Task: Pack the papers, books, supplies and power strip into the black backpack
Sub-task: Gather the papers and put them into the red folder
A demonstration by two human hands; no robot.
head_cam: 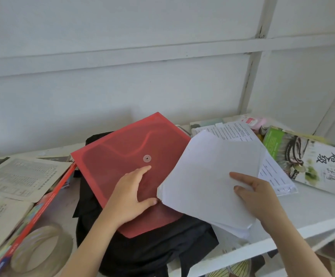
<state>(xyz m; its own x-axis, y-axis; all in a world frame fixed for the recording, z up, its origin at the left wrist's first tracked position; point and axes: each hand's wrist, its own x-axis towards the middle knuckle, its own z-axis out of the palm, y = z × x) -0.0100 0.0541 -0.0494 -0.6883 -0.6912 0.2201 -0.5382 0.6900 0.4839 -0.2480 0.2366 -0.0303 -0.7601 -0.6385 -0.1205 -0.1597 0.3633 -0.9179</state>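
Squarely on top of the black backpack [152,252], on the white table [312,212], lies a red see-through folder [122,152] with its snap flap facing up. It sits cornerwise, one corner pointing at the wall. Its right side is covered, so its long axis cannot be told. The left hand [130,196] rests flat on it, fingers straight and thumb spread. The right hand [256,198] pinches a stack of blank white papers [208,176], thumb on top. The stack is also turned diagonally, overlapping the folder's right edge, with its near-left corner touching the left thumb. A roll of tape [40,250] sits near left.
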